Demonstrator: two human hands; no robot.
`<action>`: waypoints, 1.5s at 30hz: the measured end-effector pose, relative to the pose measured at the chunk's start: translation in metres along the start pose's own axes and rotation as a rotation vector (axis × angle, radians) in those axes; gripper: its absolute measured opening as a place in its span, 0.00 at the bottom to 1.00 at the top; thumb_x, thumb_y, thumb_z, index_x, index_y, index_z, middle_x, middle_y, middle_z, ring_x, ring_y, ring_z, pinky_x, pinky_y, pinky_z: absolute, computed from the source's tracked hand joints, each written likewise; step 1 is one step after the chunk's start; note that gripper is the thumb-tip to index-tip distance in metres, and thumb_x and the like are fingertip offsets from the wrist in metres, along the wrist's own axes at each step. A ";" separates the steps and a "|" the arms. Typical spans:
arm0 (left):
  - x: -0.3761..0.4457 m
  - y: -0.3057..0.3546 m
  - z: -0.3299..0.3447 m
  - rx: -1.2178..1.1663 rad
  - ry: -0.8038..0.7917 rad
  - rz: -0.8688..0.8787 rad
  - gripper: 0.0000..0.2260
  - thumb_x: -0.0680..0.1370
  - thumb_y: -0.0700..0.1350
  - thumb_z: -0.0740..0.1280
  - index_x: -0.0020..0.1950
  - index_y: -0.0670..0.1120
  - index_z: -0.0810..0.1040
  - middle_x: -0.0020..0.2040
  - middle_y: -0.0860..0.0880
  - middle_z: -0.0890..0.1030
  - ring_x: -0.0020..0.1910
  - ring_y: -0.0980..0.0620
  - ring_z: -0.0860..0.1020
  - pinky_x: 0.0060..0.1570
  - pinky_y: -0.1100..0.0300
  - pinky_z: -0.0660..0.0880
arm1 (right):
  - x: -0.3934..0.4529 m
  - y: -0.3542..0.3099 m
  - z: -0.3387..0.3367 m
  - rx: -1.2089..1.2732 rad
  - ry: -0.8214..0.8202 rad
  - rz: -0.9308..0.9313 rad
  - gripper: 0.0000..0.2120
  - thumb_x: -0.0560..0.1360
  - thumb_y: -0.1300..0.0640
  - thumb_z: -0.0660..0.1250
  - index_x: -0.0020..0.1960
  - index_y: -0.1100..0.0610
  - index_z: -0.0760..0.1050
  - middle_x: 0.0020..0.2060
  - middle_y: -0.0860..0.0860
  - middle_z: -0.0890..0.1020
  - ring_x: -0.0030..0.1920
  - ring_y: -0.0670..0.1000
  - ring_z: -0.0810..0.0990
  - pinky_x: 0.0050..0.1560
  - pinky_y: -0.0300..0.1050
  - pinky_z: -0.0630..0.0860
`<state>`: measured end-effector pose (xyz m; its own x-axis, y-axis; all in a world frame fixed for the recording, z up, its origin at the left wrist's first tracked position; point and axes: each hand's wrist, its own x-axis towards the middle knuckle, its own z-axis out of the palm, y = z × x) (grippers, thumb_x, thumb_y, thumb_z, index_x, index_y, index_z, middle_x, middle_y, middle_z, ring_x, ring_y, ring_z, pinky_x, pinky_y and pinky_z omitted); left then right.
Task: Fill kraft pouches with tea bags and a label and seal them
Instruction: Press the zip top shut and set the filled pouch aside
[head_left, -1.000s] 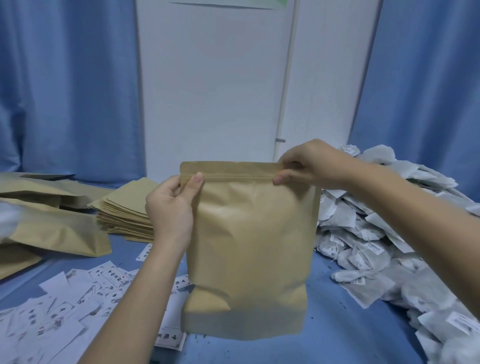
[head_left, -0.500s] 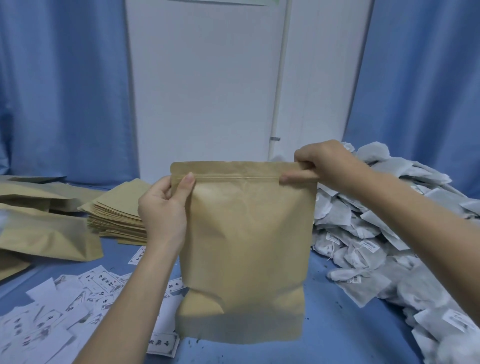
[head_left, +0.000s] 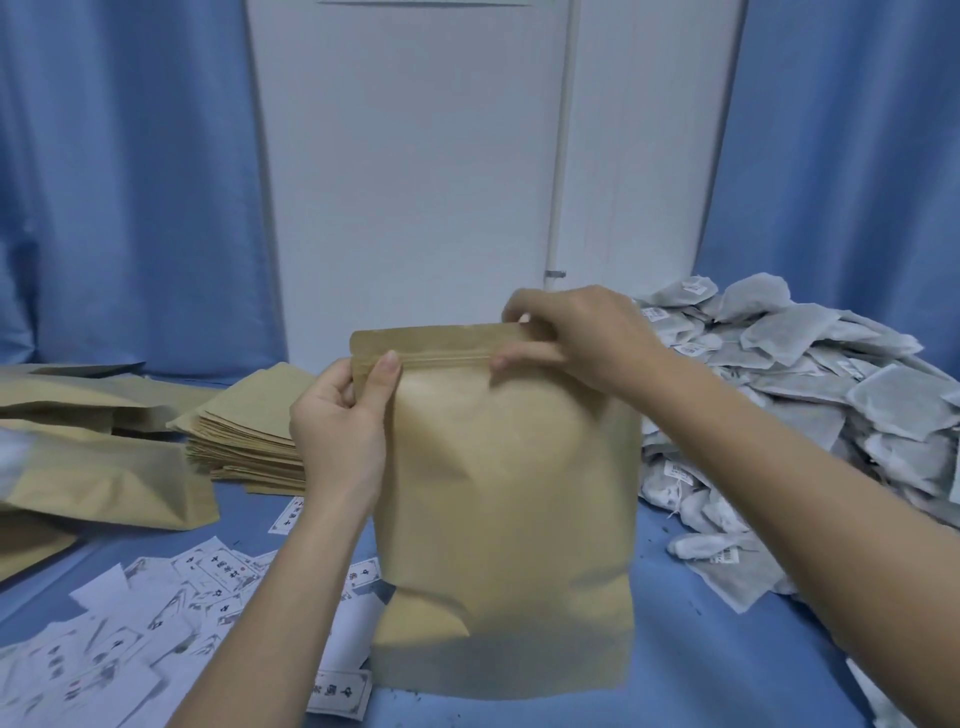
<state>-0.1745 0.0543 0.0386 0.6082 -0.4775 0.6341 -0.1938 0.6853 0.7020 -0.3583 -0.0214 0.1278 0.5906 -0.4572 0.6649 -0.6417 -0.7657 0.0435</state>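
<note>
Your kraft pouch (head_left: 511, 519) stands upright at the middle of the blue bench (head_left: 727, 675), long axis vertical and zip end up, so you look to be at the sealing step. Your left hand (head_left: 337, 431) pinches its top left corner while your right hand (head_left: 576, 338) pinches the zip strip right of middle. Next, press along whatever zip is unclosed, between the label slips (head_left: 156, 613) on the left and the tea bags (head_left: 810, 389) on the right.

Two bare forearms come into shot from the bottom edge, no sleeves showing anywhere along them. The left hand (head_left: 337, 426) wears no glove, ring or watch, and its thumbnail is short and plain. The right hand (head_left: 576, 338) is the same: ungloved, wrist free of any strap, fingers (head_left: 524, 358) unadorned, with short unpainted nails.
</note>
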 end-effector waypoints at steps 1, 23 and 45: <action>0.002 -0.002 -0.006 -0.032 0.018 -0.038 0.11 0.76 0.44 0.69 0.33 0.51 0.79 0.27 0.59 0.78 0.31 0.61 0.72 0.36 0.65 0.69 | -0.005 0.013 -0.003 0.003 -0.003 0.074 0.24 0.60 0.29 0.65 0.44 0.48 0.73 0.32 0.44 0.73 0.37 0.48 0.70 0.37 0.43 0.61; 0.006 -0.013 -0.024 -0.298 -0.446 -0.765 0.24 0.72 0.58 0.65 0.60 0.42 0.78 0.47 0.47 0.84 0.39 0.51 0.82 0.32 0.61 0.77 | -0.117 0.033 0.087 1.535 0.006 0.732 0.19 0.70 0.55 0.69 0.60 0.57 0.76 0.51 0.56 0.83 0.46 0.54 0.84 0.39 0.43 0.80; 0.125 -0.061 -0.192 -0.578 0.206 -0.763 0.07 0.82 0.49 0.58 0.54 0.46 0.71 0.60 0.40 0.75 0.52 0.39 0.78 0.51 0.45 0.74 | 0.184 -0.250 0.267 1.893 -0.475 0.939 0.24 0.79 0.45 0.58 0.70 0.57 0.60 0.66 0.58 0.68 0.58 0.58 0.77 0.55 0.49 0.75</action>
<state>0.0611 0.0589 0.0130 0.5469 -0.8366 -0.0318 0.6809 0.4223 0.5983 0.0417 -0.0347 0.0401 0.7127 -0.6844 -0.1540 0.2045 0.4127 -0.8876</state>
